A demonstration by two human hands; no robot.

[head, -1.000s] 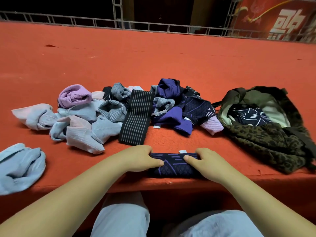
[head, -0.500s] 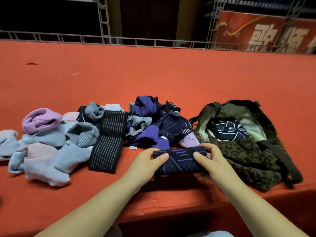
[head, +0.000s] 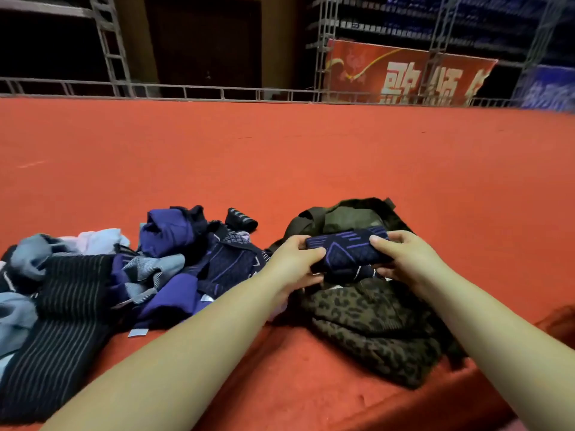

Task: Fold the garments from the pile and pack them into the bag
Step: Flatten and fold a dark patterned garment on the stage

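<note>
I note both hands, left hand (head: 297, 259) and right hand (head: 404, 259), gripping the ends of the folded navy purple-patterned knit garment (head: 347, 248) over the mouth of the olive leopard-print fabric bag (head: 367, 318), presumably to keep the fold intact going in; unfolded pile (head: 130, 269) waits left on red worktop (head: 311, 157).

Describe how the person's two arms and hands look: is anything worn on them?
Both forearms are bare up to the frame edge; no sleeve shows. The left hand and right hand wear no gloves, and no ring, watch or bracelet is visible. Fingernails look short and unpainted.
</note>
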